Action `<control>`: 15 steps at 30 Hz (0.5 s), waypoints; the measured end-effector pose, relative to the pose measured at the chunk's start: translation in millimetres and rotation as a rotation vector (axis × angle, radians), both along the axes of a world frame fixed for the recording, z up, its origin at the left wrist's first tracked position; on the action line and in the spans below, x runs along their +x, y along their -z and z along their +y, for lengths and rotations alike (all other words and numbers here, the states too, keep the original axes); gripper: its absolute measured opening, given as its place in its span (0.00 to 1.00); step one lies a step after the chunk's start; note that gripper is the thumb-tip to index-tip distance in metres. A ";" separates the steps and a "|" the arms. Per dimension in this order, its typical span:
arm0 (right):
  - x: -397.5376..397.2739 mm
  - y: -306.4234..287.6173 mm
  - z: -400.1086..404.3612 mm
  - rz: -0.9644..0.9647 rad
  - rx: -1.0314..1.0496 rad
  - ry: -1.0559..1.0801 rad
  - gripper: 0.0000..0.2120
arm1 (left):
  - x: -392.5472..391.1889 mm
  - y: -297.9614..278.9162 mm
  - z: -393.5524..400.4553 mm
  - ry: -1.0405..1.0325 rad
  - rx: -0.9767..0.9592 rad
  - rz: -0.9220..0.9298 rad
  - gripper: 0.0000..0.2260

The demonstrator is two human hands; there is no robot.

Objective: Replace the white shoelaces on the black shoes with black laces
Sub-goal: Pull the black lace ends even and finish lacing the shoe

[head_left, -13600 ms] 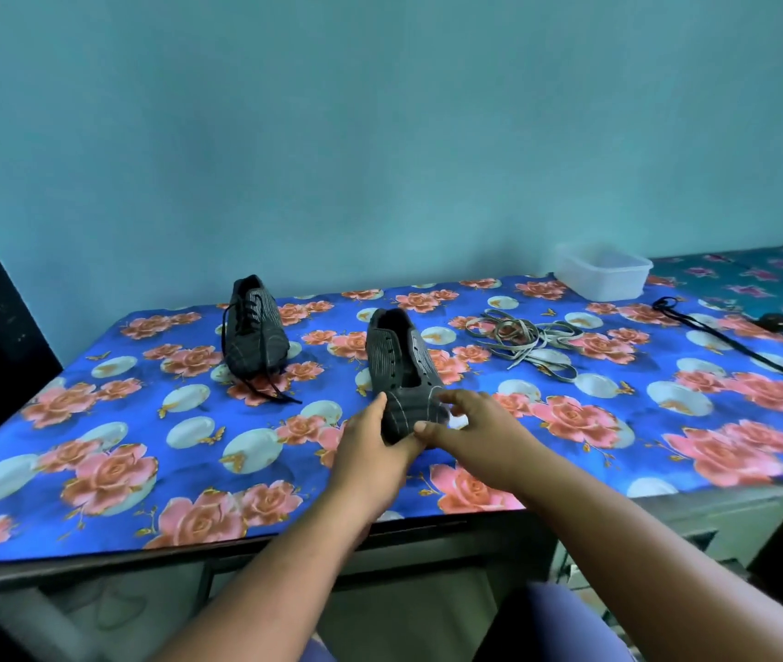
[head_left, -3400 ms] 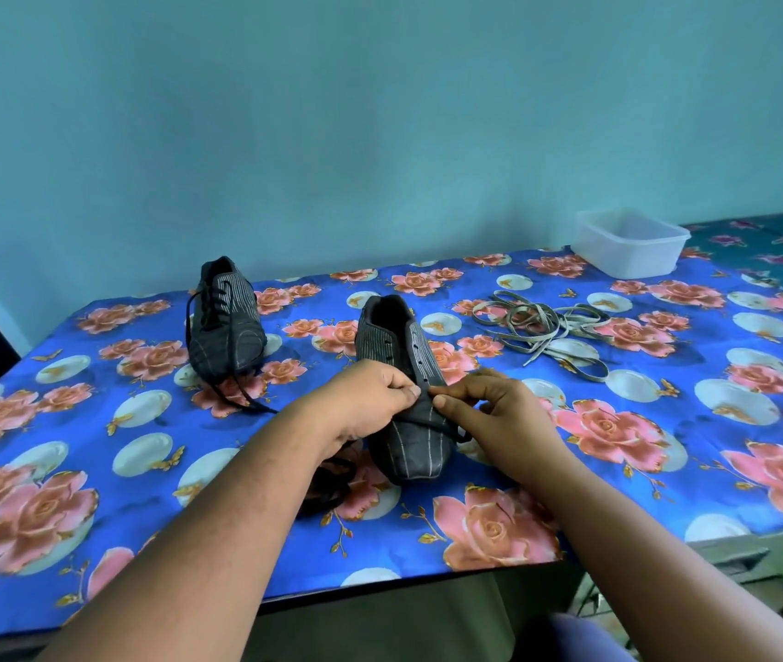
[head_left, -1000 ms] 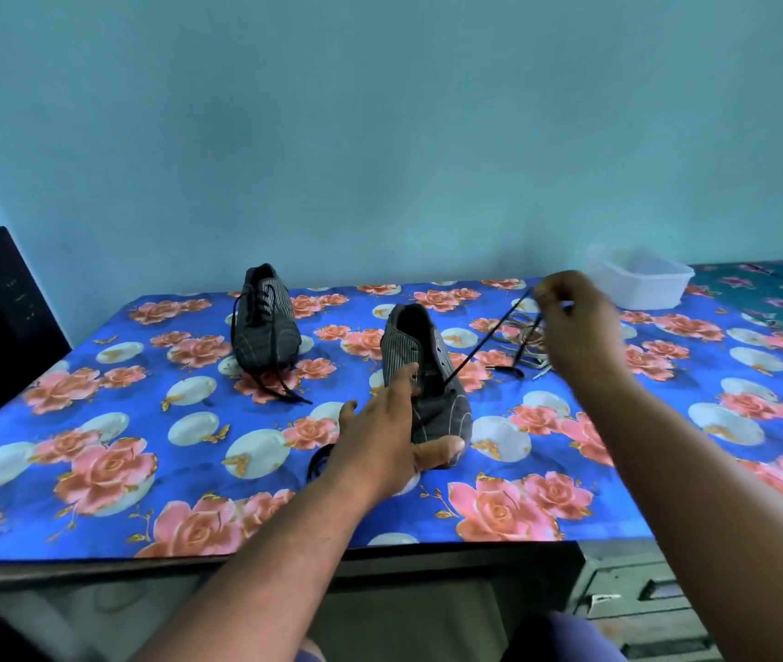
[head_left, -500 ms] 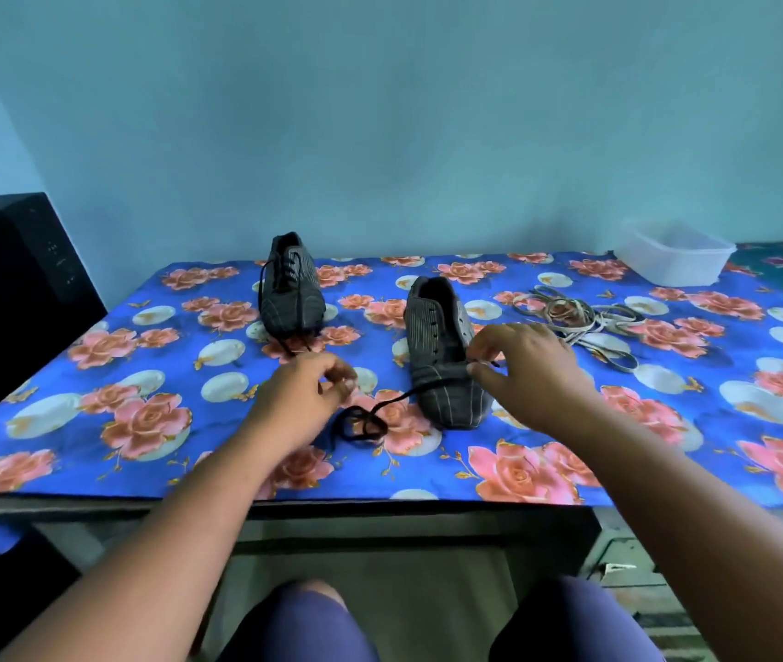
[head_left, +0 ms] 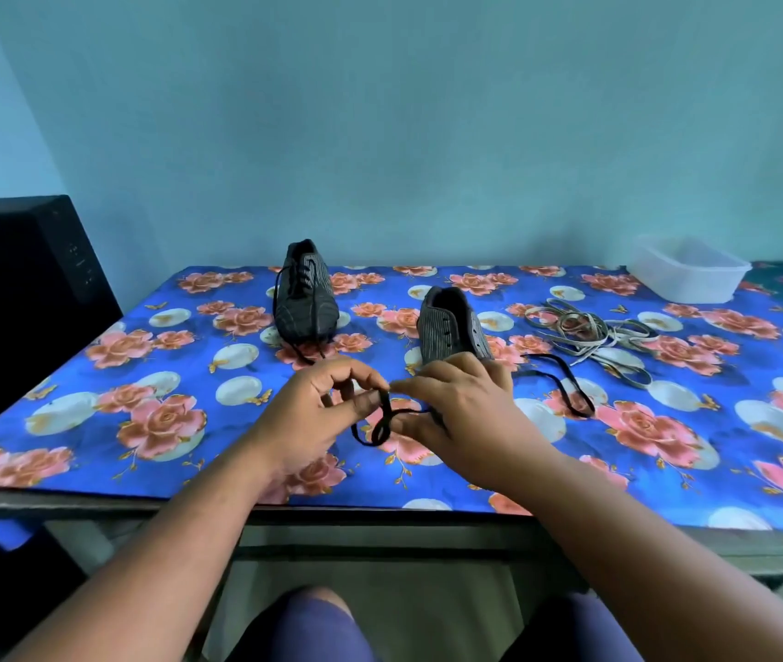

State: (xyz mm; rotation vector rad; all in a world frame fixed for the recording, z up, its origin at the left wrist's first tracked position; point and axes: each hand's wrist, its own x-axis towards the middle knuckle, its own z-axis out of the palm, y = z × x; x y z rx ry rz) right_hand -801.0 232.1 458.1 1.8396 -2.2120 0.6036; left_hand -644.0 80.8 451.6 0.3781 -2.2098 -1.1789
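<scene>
Now I've both hands, left hand [head_left: 313, 413] and right hand [head_left: 456, 413], pinching the black lace [head_left: 382, 422] frame-centre, straightening it for the unlaced shoe [head_left: 451, 327].

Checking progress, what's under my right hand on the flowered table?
The right hand covers the toe of the nearer black striped shoe; its lower eyelets are hidden. A thin black lace emerges beside it.

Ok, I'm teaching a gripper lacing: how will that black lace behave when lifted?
Probably floppy: the black lace loops and curls limply between the left hand and right hand. Likely light, since a fingertip pinch holds it. Its free end would probably trail.
</scene>
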 end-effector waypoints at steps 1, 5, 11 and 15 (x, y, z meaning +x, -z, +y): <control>2.0 -1.2 -1.9 -0.006 -0.009 -0.021 0.23 | -0.8 -1.6 -1.4 -0.016 -0.012 0.015 0.04; 3.5 -2.0 -1.3 -0.061 -0.053 -0.079 0.22 | -3.4 -4.0 -2.6 -0.177 -0.007 0.066 0.08; 3.1 10.6 10.1 0.202 0.052 -0.181 0.16 | -10.3 -8.2 -4.5 -0.370 0.238 0.193 0.08; 4.2 9.5 4.6 0.180 0.069 -0.087 0.23 | -17.4 -22.0 4.5 -0.279 0.479 0.287 0.09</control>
